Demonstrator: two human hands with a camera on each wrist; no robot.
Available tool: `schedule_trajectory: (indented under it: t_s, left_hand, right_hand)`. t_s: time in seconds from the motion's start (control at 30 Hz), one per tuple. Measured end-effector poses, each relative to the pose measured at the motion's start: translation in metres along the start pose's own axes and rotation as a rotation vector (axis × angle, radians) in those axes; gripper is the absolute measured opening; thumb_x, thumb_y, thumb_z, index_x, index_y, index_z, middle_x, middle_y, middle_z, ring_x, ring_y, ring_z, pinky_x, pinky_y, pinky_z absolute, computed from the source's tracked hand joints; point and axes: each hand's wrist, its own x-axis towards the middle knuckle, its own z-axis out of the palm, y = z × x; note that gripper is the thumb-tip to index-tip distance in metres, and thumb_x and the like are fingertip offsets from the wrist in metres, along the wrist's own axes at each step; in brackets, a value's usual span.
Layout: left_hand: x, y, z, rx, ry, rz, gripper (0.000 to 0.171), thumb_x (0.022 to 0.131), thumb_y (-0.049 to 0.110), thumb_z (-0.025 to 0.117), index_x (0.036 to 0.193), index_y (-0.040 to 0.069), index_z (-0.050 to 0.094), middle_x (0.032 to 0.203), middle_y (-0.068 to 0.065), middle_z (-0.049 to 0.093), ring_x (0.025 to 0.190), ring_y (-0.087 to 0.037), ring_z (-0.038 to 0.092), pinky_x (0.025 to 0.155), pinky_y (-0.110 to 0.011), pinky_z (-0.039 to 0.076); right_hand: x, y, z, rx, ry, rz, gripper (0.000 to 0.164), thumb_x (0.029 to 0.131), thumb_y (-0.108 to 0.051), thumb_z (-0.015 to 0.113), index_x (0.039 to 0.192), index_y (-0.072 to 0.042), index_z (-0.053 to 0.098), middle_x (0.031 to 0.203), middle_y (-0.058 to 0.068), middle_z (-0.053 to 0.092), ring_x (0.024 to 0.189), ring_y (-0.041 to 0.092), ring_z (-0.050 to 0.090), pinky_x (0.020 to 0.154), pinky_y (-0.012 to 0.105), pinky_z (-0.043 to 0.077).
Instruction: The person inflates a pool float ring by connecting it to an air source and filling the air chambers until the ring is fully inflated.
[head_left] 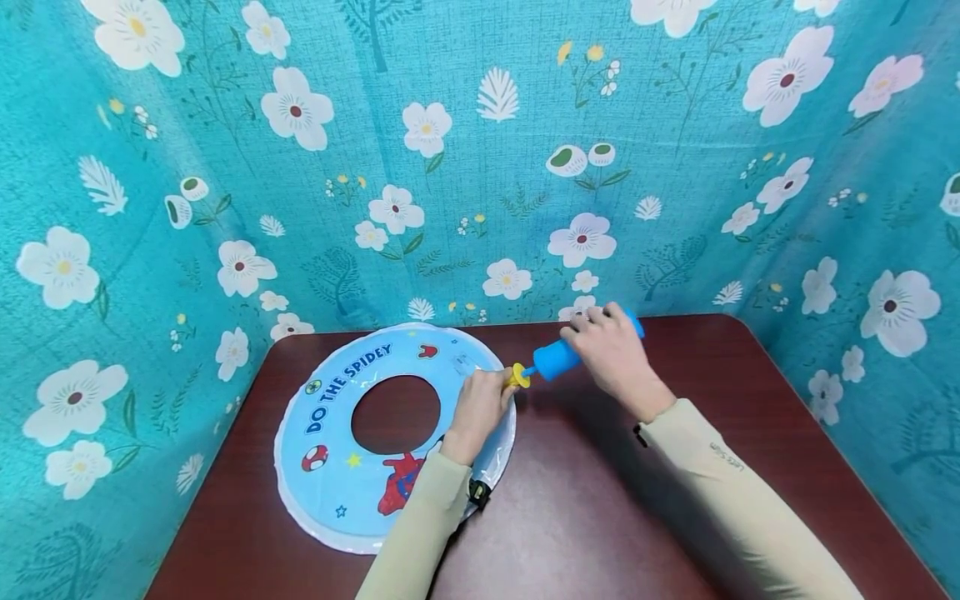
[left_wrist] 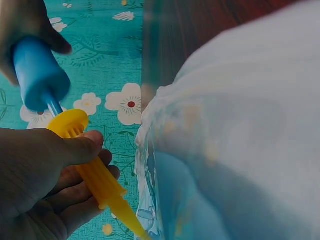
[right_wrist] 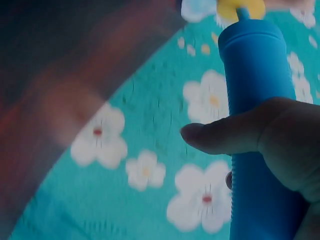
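Note:
A light-blue swim ring (head_left: 330, 492) printed with "DO THE SPIDEY" lies on the table, looking filled out. Over its right side, my left hand (head_left: 481, 408) pinches the yellow nozzle (left_wrist: 95, 175) of a hand pump between thumb and fingers. The nozzle's narrow tip reaches the ring's edge, beside a clear valve (left_wrist: 146, 214). My right hand (head_left: 611, 354) grips the pump's blue barrel (right_wrist: 257, 70), fingers wrapped round it and thumb across it. A thin blue rod (left_wrist: 52, 104) joins barrel and yellow flange. The pump slants up to the right above the table.
The dark red-brown table (head_left: 570, 517) has its back edge against a teal flowered cloth (head_left: 480, 167), which also hangs along both sides. A black strap (head_left: 478, 493) hangs at the left wrist, close to the ring.

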Motion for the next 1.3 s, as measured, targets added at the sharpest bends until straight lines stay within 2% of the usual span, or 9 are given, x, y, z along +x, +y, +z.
schedule_trajectory:
  t_s: [0.17,0.3,0.47,0.6,0.7,0.87,1.07,1.17,1.3]
  left_hand:
    - [-0.001,-0.002,-0.002,0.009,0.008,-0.014,0.013,0.102,0.021,0.074,0.109,0.012,0.079,0.097,-0.007,0.081,0.076,-0.020,0.075,0.069,-0.030,0.061]
    - [0.000,-0.003,-0.004,0.009,-0.001,-0.018,0.016,0.103,0.023,0.072,0.111,0.011,0.079,0.098,-0.008,0.082,0.076,-0.020,0.074,0.069,-0.031,0.061]
    - [0.000,-0.003,-0.005,-0.009,0.000,-0.017,0.015,0.101,0.020,0.075,0.111,0.010,0.079,0.098,-0.008,0.081,0.076,-0.019,0.072,0.071,-0.031,0.062]
    - [0.001,-0.003,-0.004,-0.028,-0.002,-0.019,0.018,0.099,0.017,0.077,0.114,0.008,0.080,0.099,-0.008,0.082,0.078,-0.019,0.071,0.074,-0.032,0.063]
    - [0.001,-0.003,-0.004,-0.033,-0.007,-0.026,0.019,0.100,0.018,0.077,0.116,0.008,0.080,0.099,-0.008,0.081,0.077,-0.018,0.069,0.072,-0.029,0.062]
    - [0.001,-0.003,-0.004,-0.034,-0.001,-0.022,0.019,0.101,0.020,0.075,0.114,0.009,0.080,0.096,-0.007,0.081,0.074,-0.015,0.066,0.069,-0.026,0.058]
    - [-0.001,-0.002,-0.003,-0.033,0.014,-0.013,0.017,0.100,0.021,0.076,0.112,0.009,0.081,0.093,-0.006,0.081,0.074,-0.017,0.068,0.069,-0.028,0.059]
    - [-0.002,-0.002,-0.002,-0.034,0.019,-0.007,0.017,0.100,0.021,0.075,0.111,0.009,0.081,0.094,-0.006,0.081,0.077,-0.018,0.072,0.073,-0.030,0.061]
    - [-0.002,-0.001,0.001,-0.030,0.011,0.004,0.018,0.102,0.024,0.073,0.108,0.009,0.080,0.093,-0.006,0.081,0.079,-0.019,0.074,0.073,-0.030,0.062]
  right_hand:
    - [-0.008,0.036,-0.020,0.008,0.061,0.009,0.030,0.074,0.002,0.089,0.098,-0.011,0.077,0.091,0.011,0.073,0.089,0.033,0.066,0.082,0.048,0.047]
    - [-0.013,0.059,-0.036,0.004,0.091,0.014,0.034,0.069,0.004,0.090,0.097,-0.008,0.076,0.093,0.014,0.074,0.091,0.036,0.066,0.085,0.052,0.049]
    - [-0.016,0.071,-0.048,-0.010,0.100,0.014,0.041,0.063,0.002,0.095,0.099,-0.007,0.076,0.095,0.016,0.074,0.092,0.037,0.066,0.086,0.054,0.050]
    - [-0.018,0.073,-0.048,-0.020,0.114,0.010,0.037,0.067,0.002,0.093,0.097,-0.006,0.075,0.092,0.016,0.073,0.090,0.037,0.066,0.086,0.055,0.050]
    - [-0.017,0.070,-0.045,-0.030,0.133,0.007,0.028,0.073,0.004,0.089,0.094,-0.006,0.075,0.088,0.016,0.072,0.088,0.037,0.066,0.086,0.055,0.049]
    - [-0.012,0.057,-0.037,-0.043,0.133,0.010,0.026,0.075,0.001,0.092,0.094,-0.007,0.076,0.086,0.015,0.070,0.087,0.036,0.065,0.086,0.053,0.049]
    - [-0.006,0.026,-0.021,-0.072,0.104,0.016,0.027,0.079,-0.008,0.095,0.101,-0.009,0.079,0.091,0.013,0.072,0.086,0.033,0.064,0.084,0.049,0.048]
    - [-0.004,0.008,-0.012,-0.073,0.095,0.018,0.030,0.077,-0.011,0.097,0.101,-0.009,0.079,0.095,0.012,0.074,0.089,0.032,0.065,0.084,0.048,0.047]
    - [-0.002,-0.014,-0.001,-0.066,0.081,0.001,0.025,0.080,-0.012,0.095,0.099,-0.010,0.078,0.100,0.011,0.075,0.094,0.032,0.066,0.085,0.047,0.047]
